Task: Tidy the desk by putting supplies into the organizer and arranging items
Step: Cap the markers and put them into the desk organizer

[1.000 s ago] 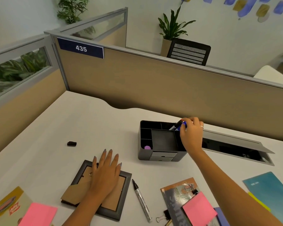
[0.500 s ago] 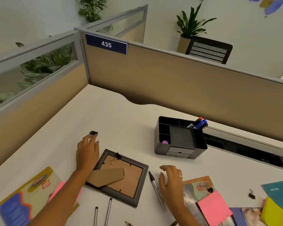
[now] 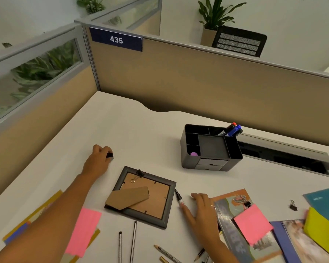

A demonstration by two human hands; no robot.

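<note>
A dark grey desk organizer (image 3: 234, 149) stands on the white desk (image 3: 141, 133), with markers (image 3: 231, 130) sticking out of its back right compartment and a purple item (image 3: 194, 154) in a left one. My left hand (image 3: 99, 161) is at the left, fingers pinched on a small black pen cap (image 3: 109, 155) on the desk. My right hand (image 3: 202, 209) lies flat, fingers apart, over an uncapped marker (image 3: 179, 198) beside a face-down picture frame (image 3: 141, 196). A binder clip (image 3: 139, 173) sits on the frame's top edge.
Pink sticky notes (image 3: 252, 224) lie on booklets at the right, another pink note (image 3: 84, 230) at the left. Pencils and pens (image 3: 134, 242) lie near the front edge. A loose binder clip (image 3: 293, 205), a teal folder (image 3: 325, 202) and a yellow pad (image 3: 319, 228) sit far right. Cubicle partitions surround the desk.
My right hand left the markers in the organizer and came down over the uncapped marker. My left hand moved off the frame to the black cap and closed on it.
</note>
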